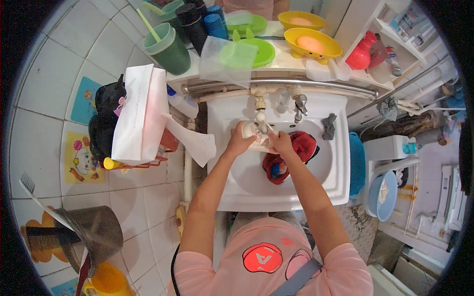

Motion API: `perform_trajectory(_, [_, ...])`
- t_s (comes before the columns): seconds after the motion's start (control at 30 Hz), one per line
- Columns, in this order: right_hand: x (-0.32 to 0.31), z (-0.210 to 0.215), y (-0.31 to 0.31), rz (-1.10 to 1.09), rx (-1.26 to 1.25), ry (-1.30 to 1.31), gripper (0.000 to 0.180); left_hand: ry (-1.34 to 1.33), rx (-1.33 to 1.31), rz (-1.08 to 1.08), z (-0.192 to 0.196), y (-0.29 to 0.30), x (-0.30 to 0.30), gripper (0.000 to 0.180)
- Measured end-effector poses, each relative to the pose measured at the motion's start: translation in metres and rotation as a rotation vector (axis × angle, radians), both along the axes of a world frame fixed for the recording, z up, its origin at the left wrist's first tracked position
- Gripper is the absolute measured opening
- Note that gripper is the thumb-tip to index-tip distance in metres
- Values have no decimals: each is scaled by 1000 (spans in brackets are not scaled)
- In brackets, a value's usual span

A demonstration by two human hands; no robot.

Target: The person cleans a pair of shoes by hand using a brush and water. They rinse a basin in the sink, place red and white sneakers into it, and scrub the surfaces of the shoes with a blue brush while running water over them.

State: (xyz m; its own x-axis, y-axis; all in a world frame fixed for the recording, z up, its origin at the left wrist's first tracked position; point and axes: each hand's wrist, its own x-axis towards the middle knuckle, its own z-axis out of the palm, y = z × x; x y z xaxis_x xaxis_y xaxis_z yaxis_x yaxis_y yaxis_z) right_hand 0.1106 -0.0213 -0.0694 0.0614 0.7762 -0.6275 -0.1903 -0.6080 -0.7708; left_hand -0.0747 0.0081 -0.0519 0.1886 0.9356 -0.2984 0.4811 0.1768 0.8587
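Note:
Under the left tap (260, 104), a whitish object (258, 140) with a rounded outline is held over the sink; its kind is hard to make out. My left hand (239, 140) grips its left side, thumb on top. My right hand (281, 143) is closed at its right side, the fingers bent; whether it grips this object or something small on it is unclear. Beneath and beside my right hand, a dark red shoe-like thing (303, 144) with a black edge lies in the white sink (239, 185). A similar red piece with a blue patch (277, 170) is partly behind my right wrist.
A second tap (300, 107) stands right of the first, with a grey rag (328, 126) on the sink's right rim. The shelf above holds a green cup (170, 52) and a yellow soap dish (321, 52). A tissue pack (140, 116) hangs at left; a blue basin (382, 197) is at right.

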Motion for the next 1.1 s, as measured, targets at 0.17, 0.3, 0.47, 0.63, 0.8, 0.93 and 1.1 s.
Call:
perform_trajectory(0.17, [25, -24, 10, 228, 79, -599, 33, 101, 111, -71, -3, 9, 12, 74])
perform_trajectory(0.3, [16, -7, -1, -87, -53, 56, 34, 31, 20, 21, -34, 2, -19, 76])
perform_trajectory(0.47, [27, -30, 5, 226, 216, -362, 37, -11, -7, 40, -29, 4, 2, 79])
perform_trajectory(0.63, [17, -1, 12, 90, 111, -256, 44, 135, 2, 67, -17, 15, 3, 83])
perform_trajectory(0.8, [36, -17, 5, 245, 406, -591, 57, 160, 16, 54, -5, 16, 17, 82])
perform_trajectory(0.93, [26, 4, -2, 255, 387, -560, 48, 171, -70, 86, 0, 11, 6, 78])
perform_trajectory(1.1, [43, -46, -16, 251, 244, -102, 26, 2, -183, -61, -8, 9, -4, 76])
